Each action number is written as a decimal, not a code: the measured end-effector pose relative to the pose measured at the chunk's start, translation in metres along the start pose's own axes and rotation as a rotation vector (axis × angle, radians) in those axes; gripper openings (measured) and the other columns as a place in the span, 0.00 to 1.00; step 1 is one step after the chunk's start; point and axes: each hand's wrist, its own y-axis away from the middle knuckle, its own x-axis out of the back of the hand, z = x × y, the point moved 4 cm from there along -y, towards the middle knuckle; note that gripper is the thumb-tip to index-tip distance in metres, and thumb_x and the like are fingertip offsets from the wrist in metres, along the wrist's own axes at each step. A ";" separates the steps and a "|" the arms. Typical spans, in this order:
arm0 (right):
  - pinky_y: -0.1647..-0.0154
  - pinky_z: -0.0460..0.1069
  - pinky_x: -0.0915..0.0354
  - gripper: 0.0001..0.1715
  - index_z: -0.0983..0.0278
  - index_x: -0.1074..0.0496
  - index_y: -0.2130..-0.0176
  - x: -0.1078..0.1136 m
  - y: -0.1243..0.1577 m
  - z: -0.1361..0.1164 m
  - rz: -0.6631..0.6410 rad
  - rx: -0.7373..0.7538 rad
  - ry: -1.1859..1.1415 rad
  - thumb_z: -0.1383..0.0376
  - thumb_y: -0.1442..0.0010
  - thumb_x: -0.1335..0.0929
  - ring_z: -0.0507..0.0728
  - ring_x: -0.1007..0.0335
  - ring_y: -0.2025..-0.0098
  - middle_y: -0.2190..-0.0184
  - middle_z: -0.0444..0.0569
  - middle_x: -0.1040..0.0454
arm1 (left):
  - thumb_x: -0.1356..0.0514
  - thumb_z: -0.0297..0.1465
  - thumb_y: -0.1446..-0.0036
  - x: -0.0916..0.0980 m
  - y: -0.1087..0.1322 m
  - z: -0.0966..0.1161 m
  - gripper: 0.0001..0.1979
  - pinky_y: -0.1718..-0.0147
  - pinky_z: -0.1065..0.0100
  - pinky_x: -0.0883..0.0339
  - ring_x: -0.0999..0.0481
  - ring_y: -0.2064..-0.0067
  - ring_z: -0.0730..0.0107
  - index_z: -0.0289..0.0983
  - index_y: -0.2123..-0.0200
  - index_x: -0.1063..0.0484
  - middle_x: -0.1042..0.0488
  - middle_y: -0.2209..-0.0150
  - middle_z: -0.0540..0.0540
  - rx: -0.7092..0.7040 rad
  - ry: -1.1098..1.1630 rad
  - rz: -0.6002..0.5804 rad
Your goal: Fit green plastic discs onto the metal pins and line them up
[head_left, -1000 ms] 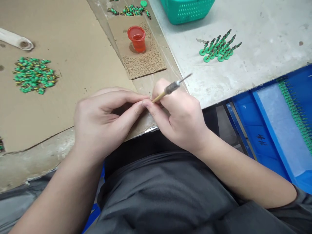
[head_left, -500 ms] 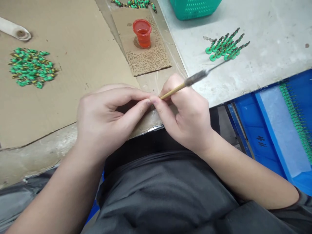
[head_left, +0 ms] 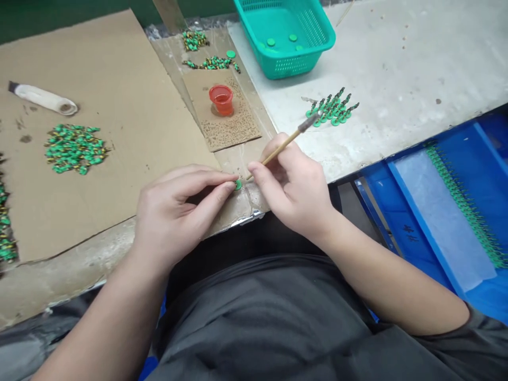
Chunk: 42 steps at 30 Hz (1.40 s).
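Observation:
My left hand (head_left: 178,214) rests at the near table edge and pinches a small green round piece (head_left: 237,184) between thumb and forefinger. My right hand (head_left: 293,193) sits just to its right, fingers closed on a thin wooden brush (head_left: 283,144) whose dark tip points up and right. The brush's lower end is close to the green piece. A small red cup (head_left: 221,99) stands on a speckled cardboard scrap (head_left: 234,124) beyond my hands.
A pile of green pieces (head_left: 74,148) lies on the big cardboard sheet (head_left: 119,111) at left, near a white roll (head_left: 43,98). A row of green pieces (head_left: 331,108) stands on the grey table. A teal basket (head_left: 283,34) sits at the back; a blue tray (head_left: 444,206) at right.
The view has tilted up, showing more of the table's far side. My hands have parted slightly, so the green piece in my left fingers is now visible.

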 end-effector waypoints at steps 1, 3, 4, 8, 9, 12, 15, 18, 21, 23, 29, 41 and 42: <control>0.50 0.54 0.21 0.14 0.58 0.23 0.50 0.003 -0.003 0.004 -0.022 0.003 -0.016 0.57 0.11 0.33 0.59 0.17 0.56 0.54 0.50 0.16 | 0.27 0.37 0.23 0.000 0.000 0.000 0.05 0.48 0.66 0.15 0.07 0.54 0.68 0.48 0.53 0.07 0.06 0.54 0.51 -0.007 -0.006 0.004; 0.52 0.54 0.23 0.18 0.59 0.23 0.56 0.007 -0.007 0.010 -0.101 0.025 -0.012 0.54 0.12 0.31 0.59 0.17 0.57 0.57 0.50 0.16 | 0.27 0.37 0.23 0.000 0.000 0.001 0.05 0.48 0.66 0.15 0.07 0.54 0.67 0.48 0.53 0.07 0.05 0.53 0.51 -0.020 -0.020 0.013; 0.52 0.54 0.24 0.21 0.59 0.23 0.59 0.008 -0.010 0.012 -0.145 0.035 0.005 0.53 0.12 0.31 0.60 0.17 0.57 0.60 0.49 0.16 | 0.27 0.36 0.23 0.000 0.001 0.001 0.05 0.48 0.65 0.15 0.07 0.54 0.67 0.48 0.53 0.07 0.05 0.53 0.51 -0.025 -0.028 0.018; 0.49 0.53 0.23 0.25 0.60 0.20 0.59 0.008 -0.018 0.010 -0.263 0.072 0.060 0.54 0.10 0.34 0.59 0.16 0.56 0.61 0.48 0.16 | 0.28 0.35 0.23 0.000 0.003 0.003 0.06 0.49 0.63 0.16 0.07 0.53 0.65 0.50 0.51 0.07 0.06 0.53 0.51 -0.046 -0.050 0.028; 0.48 0.53 0.22 0.24 0.60 0.20 0.58 0.007 -0.020 0.008 -0.276 0.083 0.067 0.55 0.09 0.35 0.59 0.15 0.55 0.60 0.47 0.16 | 0.28 0.35 0.23 -0.001 0.004 0.003 0.06 0.48 0.63 0.16 0.07 0.53 0.65 0.50 0.51 0.07 0.06 0.53 0.51 -0.050 -0.054 0.029; 0.46 0.53 0.20 0.26 0.59 0.19 0.54 0.006 -0.024 0.002 -0.308 0.106 0.085 0.57 0.08 0.39 0.57 0.15 0.53 0.59 0.45 0.18 | 0.28 0.35 0.22 -0.001 0.005 0.003 0.07 0.46 0.62 0.16 0.07 0.52 0.65 0.50 0.50 0.07 0.06 0.52 0.52 -0.047 -0.077 0.031; 0.45 0.52 0.20 0.27 0.60 0.19 0.53 0.003 -0.024 -0.001 -0.341 0.130 0.094 0.58 0.07 0.41 0.57 0.13 0.50 0.59 0.44 0.20 | 0.28 0.35 0.22 0.000 0.005 0.003 0.06 0.47 0.64 0.17 0.08 0.52 0.66 0.50 0.50 0.07 0.06 0.51 0.52 -0.026 -0.097 0.032; 0.45 0.51 0.20 0.25 0.59 0.19 0.49 0.000 -0.020 -0.002 -0.369 0.141 0.107 0.57 0.07 0.41 0.57 0.13 0.50 0.59 0.43 0.21 | 0.29 0.36 0.21 0.000 0.004 0.004 0.07 0.50 0.66 0.18 0.08 0.54 0.68 0.49 0.52 0.07 0.06 0.54 0.53 -0.026 -0.079 0.030; 0.44 0.51 0.21 0.23 0.58 0.20 0.48 -0.003 -0.017 -0.002 -0.375 0.134 0.126 0.55 0.06 0.40 0.57 0.12 0.50 0.59 0.42 0.20 | 0.29 0.36 0.21 0.000 0.003 0.005 0.07 0.50 0.66 0.18 0.08 0.55 0.68 0.49 0.53 0.07 0.06 0.54 0.53 -0.025 -0.064 0.028; 0.45 0.51 0.22 0.22 0.57 0.20 0.47 -0.005 -0.016 -0.002 -0.362 0.146 0.124 0.54 0.07 0.40 0.57 0.12 0.50 0.59 0.42 0.18 | 0.29 0.35 0.21 0.000 0.003 0.004 0.07 0.50 0.67 0.18 0.08 0.54 0.69 0.49 0.53 0.07 0.06 0.54 0.53 -0.028 -0.065 0.027; 0.48 0.52 0.25 0.20 0.60 0.21 0.42 -0.009 -0.011 -0.006 -0.310 0.194 0.133 0.56 0.07 0.39 0.59 0.13 0.51 0.54 0.47 0.14 | 0.29 0.32 0.21 0.000 0.005 0.002 0.07 0.47 0.71 0.20 0.09 0.53 0.73 0.47 0.52 0.09 0.06 0.53 0.54 -0.067 -0.088 0.023; 0.49 0.51 0.29 0.25 0.61 0.21 0.45 -0.017 0.002 -0.011 -0.189 0.262 0.145 0.57 0.05 0.43 0.57 0.16 0.54 0.57 0.47 0.15 | 0.33 0.34 0.20 0.001 0.008 0.002 0.08 0.43 0.58 0.22 0.12 0.49 0.62 0.46 0.46 0.12 0.10 0.53 0.49 -0.127 -0.219 -0.047; 0.49 0.50 0.28 0.24 0.60 0.21 0.46 -0.016 0.001 -0.009 -0.188 0.250 0.126 0.57 0.05 0.42 0.57 0.16 0.55 0.57 0.46 0.15 | 0.33 0.35 0.20 0.000 0.008 0.000 0.07 0.45 0.59 0.22 0.12 0.50 0.63 0.45 0.47 0.12 0.10 0.53 0.49 -0.122 -0.210 -0.052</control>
